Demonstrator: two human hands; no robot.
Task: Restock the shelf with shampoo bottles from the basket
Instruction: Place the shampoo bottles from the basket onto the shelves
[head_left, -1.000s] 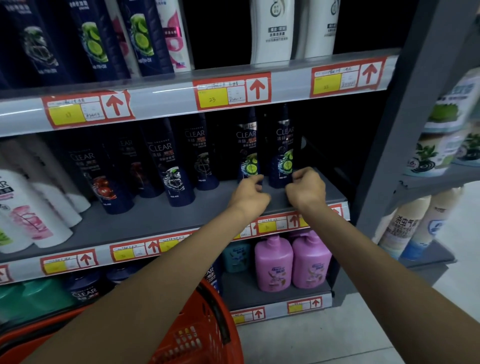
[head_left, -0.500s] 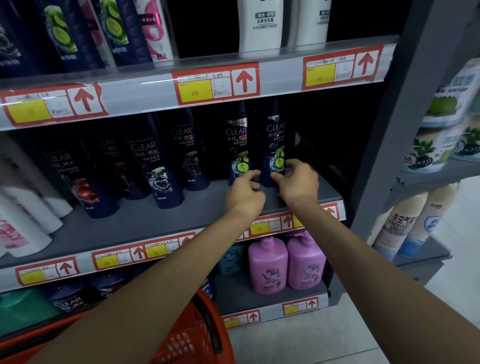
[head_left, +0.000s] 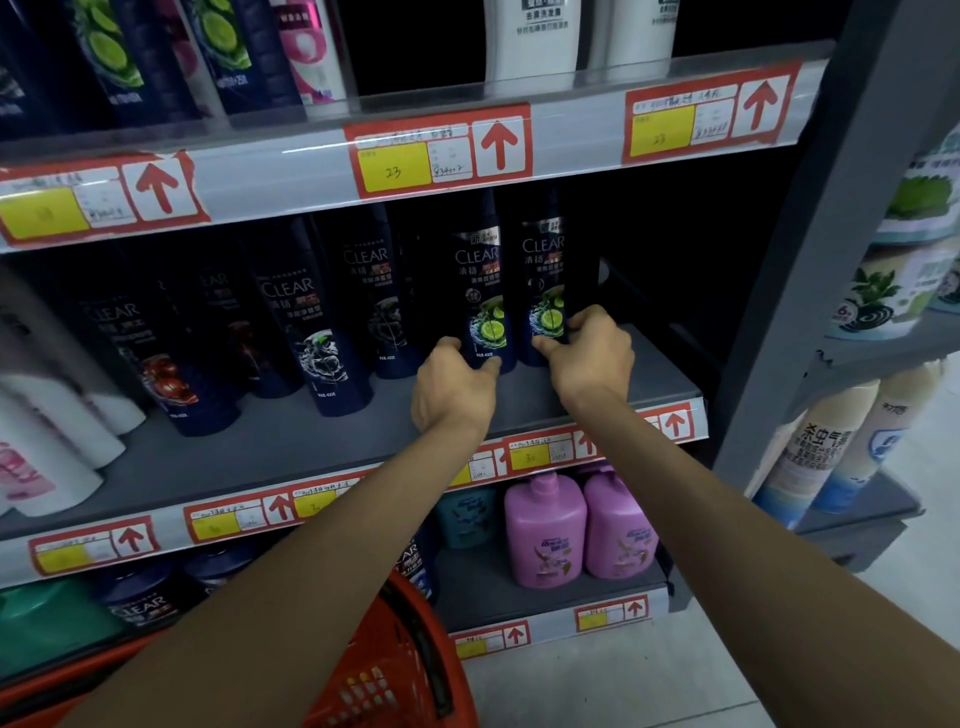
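Observation:
Two dark blue lime-label shampoo bottles stand upright side by side on the grey middle shelf (head_left: 649, 374). My left hand (head_left: 452, 387) grips the base of the left lime bottle (head_left: 480, 291). My right hand (head_left: 589, 358) pinches the lower part of the right lime bottle (head_left: 543, 275), thumb in front and fingers round its right side. The orange basket (head_left: 395, 670) hangs under my left forearm at the bottom; its inside is hidden.
More dark blue bottles (head_left: 306, 332) line the same shelf to the left, with white ones (head_left: 47, 447) at far left. Pink bottles (head_left: 543, 530) stand on the shelf below. A grey upright post (head_left: 779, 332) bounds the shelf on the right. The shelf space right of my hands is dark.
Both hands have slid the two lime bottles a little further back on the shelf. The view has shifted slightly left and closer.

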